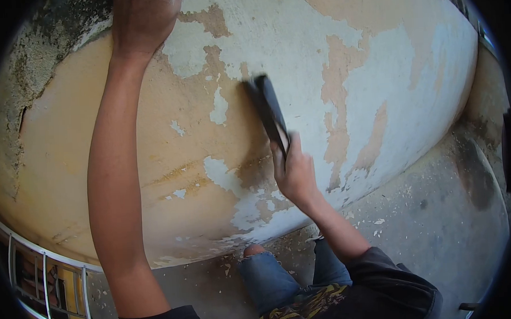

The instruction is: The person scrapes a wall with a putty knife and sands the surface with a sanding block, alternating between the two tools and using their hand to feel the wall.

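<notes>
My right hand (297, 172) is closed round the lower end of a dark, flat scraper (269, 105). Motion blurs its upper end, which lies at or just off the wall (181, 145); contact cannot be made out. Patches of cream and tan surface show through the wall's pale, peeling paint (297, 61), and ragged edges run around the scraper. Higher up on the left, my left hand (146, 22) is against or close to the wall. The top of the picture cuts off its fingers.
Paint flakes (378, 221) are scattered over the grey concrete floor (430, 231). A white metal window grille (45, 277) is at lower left. Rough, crumbling plaster (38, 69) edges the wall at upper left. My jeans-clad legs (266, 276) are close below the wall.
</notes>
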The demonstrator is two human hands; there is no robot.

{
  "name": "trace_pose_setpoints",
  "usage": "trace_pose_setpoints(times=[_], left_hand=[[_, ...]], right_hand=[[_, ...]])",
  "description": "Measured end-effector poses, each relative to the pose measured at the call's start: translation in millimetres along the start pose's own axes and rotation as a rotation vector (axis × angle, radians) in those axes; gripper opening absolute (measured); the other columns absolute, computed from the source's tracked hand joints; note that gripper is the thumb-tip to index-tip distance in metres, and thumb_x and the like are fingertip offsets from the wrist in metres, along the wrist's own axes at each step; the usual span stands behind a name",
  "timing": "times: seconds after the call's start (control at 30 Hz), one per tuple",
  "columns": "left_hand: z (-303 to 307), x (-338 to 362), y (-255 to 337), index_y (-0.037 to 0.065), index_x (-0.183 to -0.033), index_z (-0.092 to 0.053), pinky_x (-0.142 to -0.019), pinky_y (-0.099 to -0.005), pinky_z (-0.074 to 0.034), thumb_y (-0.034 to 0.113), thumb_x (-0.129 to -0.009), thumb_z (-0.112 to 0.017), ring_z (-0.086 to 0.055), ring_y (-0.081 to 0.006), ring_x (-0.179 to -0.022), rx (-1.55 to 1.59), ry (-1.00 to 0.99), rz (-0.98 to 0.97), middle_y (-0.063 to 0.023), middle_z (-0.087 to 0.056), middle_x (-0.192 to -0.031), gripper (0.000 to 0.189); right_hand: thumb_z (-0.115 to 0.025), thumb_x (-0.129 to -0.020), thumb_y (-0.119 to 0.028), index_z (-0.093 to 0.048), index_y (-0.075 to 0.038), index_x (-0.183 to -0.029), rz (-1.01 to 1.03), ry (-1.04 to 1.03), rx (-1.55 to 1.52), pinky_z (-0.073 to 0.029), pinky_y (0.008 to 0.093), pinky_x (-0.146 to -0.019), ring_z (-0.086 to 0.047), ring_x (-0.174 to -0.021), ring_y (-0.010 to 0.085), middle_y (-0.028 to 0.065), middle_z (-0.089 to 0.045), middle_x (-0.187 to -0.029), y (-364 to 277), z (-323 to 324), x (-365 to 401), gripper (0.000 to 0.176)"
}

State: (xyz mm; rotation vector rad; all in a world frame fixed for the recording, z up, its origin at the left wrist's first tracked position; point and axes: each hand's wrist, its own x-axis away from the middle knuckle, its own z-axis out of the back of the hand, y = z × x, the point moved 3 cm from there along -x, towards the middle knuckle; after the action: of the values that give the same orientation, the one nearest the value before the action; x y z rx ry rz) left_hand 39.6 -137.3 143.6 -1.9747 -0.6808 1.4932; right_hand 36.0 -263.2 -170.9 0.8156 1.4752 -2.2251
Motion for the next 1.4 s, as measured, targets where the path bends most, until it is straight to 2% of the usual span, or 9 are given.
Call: trace_pose_setpoints(times=[0.1, 0.33, 0.5, 0.8, 0.97, 1.13, 1.23, 1.3, 1.4], left_hand=[[3.1, -3.5, 2.9, 0.005, -0.095, -0.07, -0.112, -0.0504, -0.04, 0.009, -0.087, -0.073, -0.043, -0.0359, -0.137, -0.002, 0.001, 0.018, -0.0126, -0.049, -0.125, 0.01], [-0.9, -0.1, -0.6, 0.004, -0.096, -0.07, -0.11, -0.0501, -0.042, 0.007, -0.086, -0.073, -0.045, -0.0357, -0.136, -0.062, -0.022, -0.023, -0.013, -0.05, -0.124, 0.011], [-3.0, 0.0, 2.5, 0.005, -0.097, -0.069, -0.11, -0.0499, -0.042, 0.007, -0.086, -0.072, -0.046, -0.0356, -0.135, -0.003, 0.02, 0.009, -0.0129, -0.051, -0.124, 0.012], [-4.6, 1.1, -0.7, 0.006, -0.099, -0.069, -0.109, -0.05, -0.043, 0.008, -0.087, -0.072, -0.047, -0.0356, -0.134, -0.005, 0.031, 0.007, -0.0121, -0.051, -0.125, 0.012], [-5.2, 4.3, -1.3, 0.006, -0.099, -0.068, -0.109, -0.0498, -0.044, 0.007, -0.086, -0.072, -0.047, -0.0358, -0.134, -0.009, 0.063, -0.033, -0.0122, -0.051, -0.125, 0.013], [-3.9, 3.7, 2.3, 0.006, -0.099, -0.067, -0.109, -0.0496, -0.044, 0.006, -0.085, -0.073, -0.047, -0.0359, -0.134, 0.039, 0.035, 0.007, -0.0118, -0.051, -0.125, 0.014], [-4.6, 3.9, 0.1, 0.006, -0.097, -0.067, -0.109, -0.05, -0.043, 0.006, -0.086, -0.072, -0.047, -0.036, -0.134, 0.013, 0.047, 0.001, -0.0117, -0.051, -0.124, 0.013], [-5.5, 0.3, -3.4, 0.006, -0.097, -0.067, -0.11, -0.05, -0.043, 0.007, -0.086, -0.072, -0.047, -0.0361, -0.134, -0.003, 0.059, -0.021, -0.0118, -0.051, -0.124, 0.013], [-6.7, 2.5, -2.2, 0.005, -0.096, -0.067, -0.109, -0.0504, -0.044, 0.008, -0.086, -0.072, -0.048, -0.0362, -0.133, 0.021, 0.08, -0.014, -0.0121, -0.051, -0.123, 0.012]], right_hand=[[-0.061, -0.095, -0.018, -0.048, -0.002, -0.12, -0.056, -0.077, 0.033, -0.049, 0.0557, -0.057, -0.063, -0.067, 0.0487, 0.0266, -0.064, -0.073, 65.5, -35.1, 82.9, 0.032], [-0.06, -0.096, -0.018, -0.048, -0.001, -0.115, 0.03, 0.021, -0.083, -0.047, 0.0558, -0.057, -0.062, -0.067, 0.0494, 0.0273, -0.064, -0.073, -4.5, -8.3, 1.2, 0.028], [-0.062, -0.096, -0.016, -0.049, 0.0, -0.118, -0.116, -0.135, 0.02, -0.049, 0.0548, -0.057, -0.064, -0.07, 0.0482, 0.0274, -0.065, -0.077, 88.5, -47.3, 120.8, 0.03], [-0.063, -0.095, -0.016, -0.048, 0.0, -0.117, 0.026, 0.034, -0.104, -0.049, 0.0541, -0.059, -0.063, -0.07, 0.0485, 0.0264, -0.064, -0.075, 25.4, -19.1, 20.5, 0.031], [-0.062, -0.096, -0.017, -0.048, 0.001, -0.117, -0.203, -0.168, 0.026, -0.049, 0.0557, -0.061, -0.063, -0.073, 0.0495, 0.028, -0.066, -0.079, 110.7, -45.3, 138.8, 0.031], [-0.061, -0.096, -0.015, -0.047, 0.003, -0.119, -0.259, -0.178, -0.028, -0.049, 0.0561, -0.062, -0.063, -0.075, 0.0514, 0.0298, -0.065, -0.083, 85.0, -51.6, 104.2, 0.032], [-0.063, -0.095, -0.013, -0.047, 0.003, -0.12, -0.118, -0.071, -0.056, -0.05, 0.0547, -0.065, -0.063, -0.078, 0.0511, 0.0307, -0.065, -0.084, 60.8, -39.3, 72.0, 0.034], [-0.063, -0.094, -0.013, -0.048, 0.003, -0.121, -0.281, -0.166, 0.057, -0.05, 0.0552, -0.064, -0.063, -0.076, 0.0512, 0.0309, -0.065, -0.085, 101.7, -48.0, 118.3, 0.034], [-0.064, -0.095, -0.016, -0.049, 0.002, -0.12, -0.241, -0.196, 0.056, -0.049, 0.0572, -0.062, -0.062, -0.074, 0.052, 0.0306, -0.065, -0.081, 159.5, -51.6, 182.8, 0.034]])
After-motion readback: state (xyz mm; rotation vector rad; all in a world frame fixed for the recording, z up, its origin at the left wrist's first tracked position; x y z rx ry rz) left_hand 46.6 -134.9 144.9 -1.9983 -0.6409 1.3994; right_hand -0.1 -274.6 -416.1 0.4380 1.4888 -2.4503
